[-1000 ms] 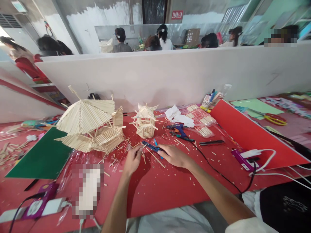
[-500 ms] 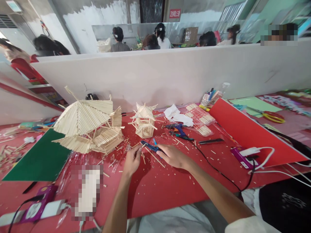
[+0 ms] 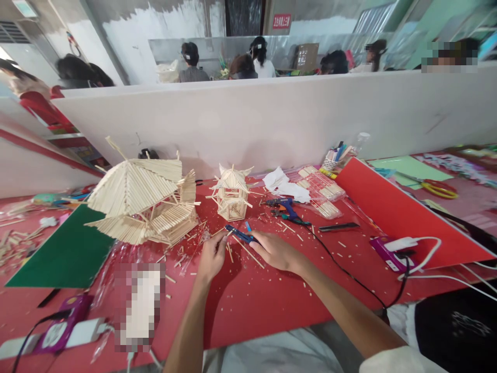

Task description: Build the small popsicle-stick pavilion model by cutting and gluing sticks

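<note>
Your left hand (image 3: 212,257) fingers pinch a thin pale wooden stick (image 3: 228,235) | your right hand (image 3: 276,252) fingers grip blue-handled metal cutters (image 3: 239,234), tip at the stick

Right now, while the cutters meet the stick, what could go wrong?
The left hand pinches the thin stick right at the tip of the blue cutters in the right hand, so a fingertip might get nipped. A cut piece could fly at the small stick pavilion just behind. The black cord beside the right forearm might snag.
</note>
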{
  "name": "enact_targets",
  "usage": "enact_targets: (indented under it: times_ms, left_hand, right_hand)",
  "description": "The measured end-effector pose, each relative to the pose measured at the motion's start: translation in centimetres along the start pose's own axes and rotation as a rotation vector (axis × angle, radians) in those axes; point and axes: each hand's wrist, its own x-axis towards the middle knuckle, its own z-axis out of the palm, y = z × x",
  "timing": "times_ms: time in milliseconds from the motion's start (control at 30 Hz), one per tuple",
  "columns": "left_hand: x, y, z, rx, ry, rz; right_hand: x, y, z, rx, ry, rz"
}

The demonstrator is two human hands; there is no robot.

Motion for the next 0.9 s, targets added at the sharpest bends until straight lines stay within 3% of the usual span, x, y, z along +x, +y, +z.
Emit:
enact_targets:
  times_ms: [300, 900]
  left_hand:
    - [-0.1, -1.3, 0.4, -0.033, -0.038, -0.024]
    - [0.0, -1.1, 0.7, 0.183, -0.098, -0.037]
  right_hand:
    - [0.4, -0.2, 0.8, -0.210, -0.046, 0.059]
    - [0.9, 1.8, 2.8, -0.057, -0.037, 0.111]
